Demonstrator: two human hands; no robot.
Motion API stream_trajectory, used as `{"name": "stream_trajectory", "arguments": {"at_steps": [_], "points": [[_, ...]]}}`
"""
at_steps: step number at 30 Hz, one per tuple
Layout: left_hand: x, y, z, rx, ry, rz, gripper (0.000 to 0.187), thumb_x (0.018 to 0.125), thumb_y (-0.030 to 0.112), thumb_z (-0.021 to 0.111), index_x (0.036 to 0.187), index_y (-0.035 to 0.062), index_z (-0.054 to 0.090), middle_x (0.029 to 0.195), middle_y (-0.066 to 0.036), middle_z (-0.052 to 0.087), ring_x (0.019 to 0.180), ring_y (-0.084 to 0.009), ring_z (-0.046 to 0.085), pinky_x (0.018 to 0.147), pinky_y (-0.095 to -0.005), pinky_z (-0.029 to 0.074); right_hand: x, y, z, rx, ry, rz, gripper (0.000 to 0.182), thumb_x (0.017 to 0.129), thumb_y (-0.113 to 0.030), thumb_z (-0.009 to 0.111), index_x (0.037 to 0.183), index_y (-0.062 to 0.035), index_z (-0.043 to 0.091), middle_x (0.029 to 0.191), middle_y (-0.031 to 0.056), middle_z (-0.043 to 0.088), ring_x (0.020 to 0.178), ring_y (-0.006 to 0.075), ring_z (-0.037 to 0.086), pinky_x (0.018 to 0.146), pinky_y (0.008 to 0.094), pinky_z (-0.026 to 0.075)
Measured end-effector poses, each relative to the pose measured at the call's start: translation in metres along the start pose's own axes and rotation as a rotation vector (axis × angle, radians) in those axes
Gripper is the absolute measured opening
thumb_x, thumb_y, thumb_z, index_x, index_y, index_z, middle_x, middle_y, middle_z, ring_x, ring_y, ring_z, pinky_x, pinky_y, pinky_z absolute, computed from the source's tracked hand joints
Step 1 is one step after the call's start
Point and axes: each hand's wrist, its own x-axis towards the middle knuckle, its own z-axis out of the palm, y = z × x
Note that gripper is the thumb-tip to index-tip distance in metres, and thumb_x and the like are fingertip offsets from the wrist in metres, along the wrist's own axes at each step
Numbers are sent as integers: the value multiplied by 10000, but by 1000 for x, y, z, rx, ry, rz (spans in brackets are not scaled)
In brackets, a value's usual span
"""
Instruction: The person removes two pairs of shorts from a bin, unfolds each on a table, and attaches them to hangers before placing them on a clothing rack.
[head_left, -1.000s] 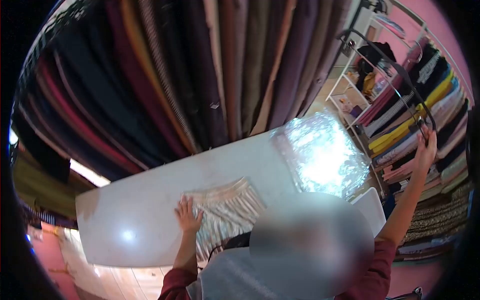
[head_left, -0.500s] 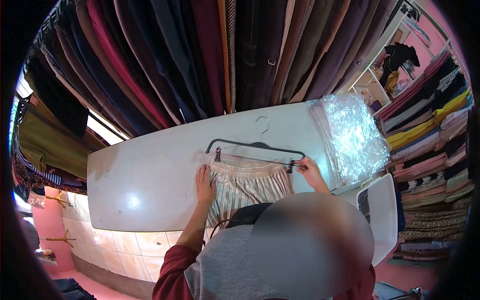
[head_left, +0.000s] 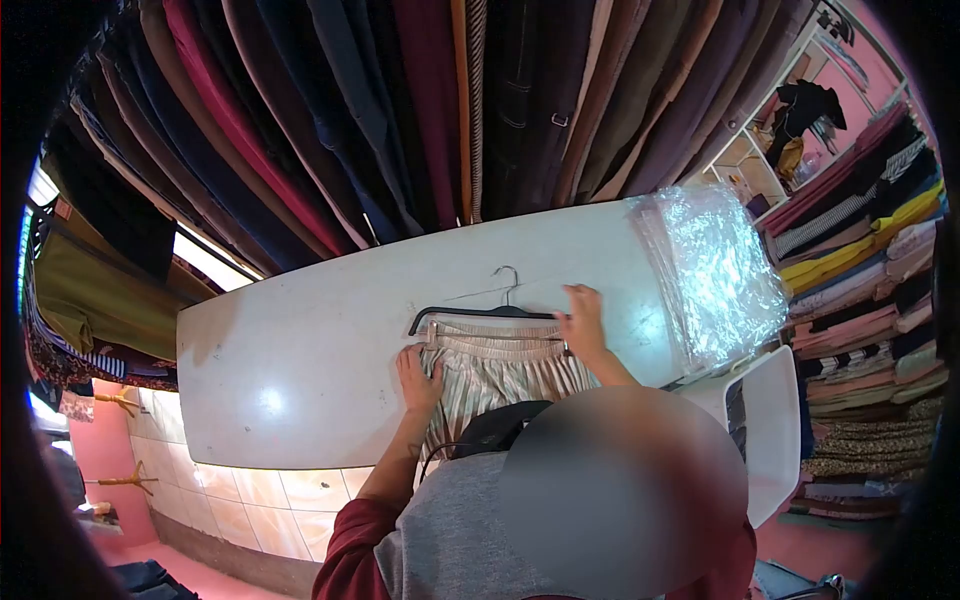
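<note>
A pale, shiny pleated skirt (head_left: 495,378) lies on the white table with its gathered elastic waistband toward the far side. A black clip hanger (head_left: 480,313) with a metal hook lies along the waistband, one clip (head_left: 433,331) at the skirt's left corner. My left hand (head_left: 418,378) rests at the skirt's left edge, just below that clip, its thumb apart from the fingers. Over the hanger's right end, my right hand (head_left: 588,325) is raised with fingers apart, hiding most of the right clip. The skirt's lower part is hidden behind my body and a blurred area.
A stack of clear plastic packets (head_left: 715,280) lies on the right of the white table (head_left: 300,350). A white plastic chair (head_left: 770,430) stands at the right front. Trousers (head_left: 430,120) hang in a row beyond the table. Folded clothes (head_left: 870,340) are piled at the right.
My right hand has released the right clip and moved up and left over the hanger's end. The hanger now lies closer to the waistband, its hook shifted left. My left hand stays at the skirt's edge.
</note>
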Motion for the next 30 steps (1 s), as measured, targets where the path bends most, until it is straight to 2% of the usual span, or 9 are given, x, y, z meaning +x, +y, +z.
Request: {"name": "stream_trajectory", "arguments": {"at_steps": [4, 7, 9, 11, 14, 17, 21, 24, 30], "points": [[0, 2, 0, 38, -3, -22, 378, 670, 100, 605, 1004, 19, 448, 976, -172, 463, 978, -354, 401, 857, -417, 318, 37, -79, 59, 278, -320, -333, 504, 660, -137, 627, 1102, 2, 428, 1074, 178, 440, 1062, 338, 356, 915, 399, 301], [0, 5, 0, 39, 8, -50, 373, 667, 109, 610, 992, 18, 449, 982, -173, 462, 985, -353, 401, 859, -418, 320, 50, -112, 106, 366, -414, -334, 554, 638, -174, 663, 1106, 9, 428, 1082, 176, 441, 1059, 325, 381, 917, 375, 317], [-2, 2, 1, 31, 22, -56, 362, 671, 114, 610, 984, 22, 454, 984, -174, 461, 986, -352, 403, 856, -419, 325, 60, -121, 131, 393, -711, -119, 610, 618, -209, 691, 1120, 10, 424, 1079, 183, 447, 1024, 320, 427, 887, 348, 353], [0, 2, 0, 61, -1, -48, 357, 671, 116, 609, 978, 20, 454, 986, -177, 462, 992, -356, 404, 856, -419, 329, 64, -125, 143, 404, -619, -132, 561, 562, -245, 728, 1016, 9, 518, 997, 184, 497, 949, 320, 483, 822, 337, 398], [-1, 3, 0, 84, -15, -72, 359, 662, 111, 609, 974, 22, 456, 984, -185, 462, 1007, -369, 401, 863, -425, 331, 77, -122, 150, 306, -845, -162, 461, 503, -279, 755, 838, -5, 595, 864, 175, 547, 861, 318, 526, 746, 337, 428], [-1, 5, -1, 111, -14, -73, 350, 658, 106, 607, 964, 23, 459, 974, -183, 463, 1003, -370, 404, 861, -425, 334, 84, -119, 150, 336, -1187, -93, 363, 490, -268, 763, 711, -24, 610, 674, 101, 598, 635, 203, 567, 595, 302, 439], [1, 7, -2, 109, -7, -60, 342, 650, 93, 605, 952, 20, 459, 961, -180, 465, 999, -370, 408, 861, -424, 332, 83, -116, 142, 292, -1164, -52, 311, 506, -219, 756, 710, -32, 612, 650, 68, 603, 602, 157, 551, 574, 284, 432], [2, 5, -2, 64, 38, -10, 331, 647, 103, 604, 936, 23, 462, 928, -176, 471, 959, -357, 425, 833, -418, 345, 97, -107, 128, 454, -1028, 154, 272, 518, -164, 749, 710, -30, 612, 641, 50, 590, 611, 126, 532, 585, 254, 424], [34, 15, 4, 161, -48, -217, 389, 653, 182, 609, 1005, 59, 501, 932, -112, 501, 887, -291, 452, 778, -403, 363, 115, -93, 108, 571, -857, 331, 261, 511, -169, 751, 693, -34, 622, 674, 59, 611, 652, 155, 567, 632, 271, 437]]}}
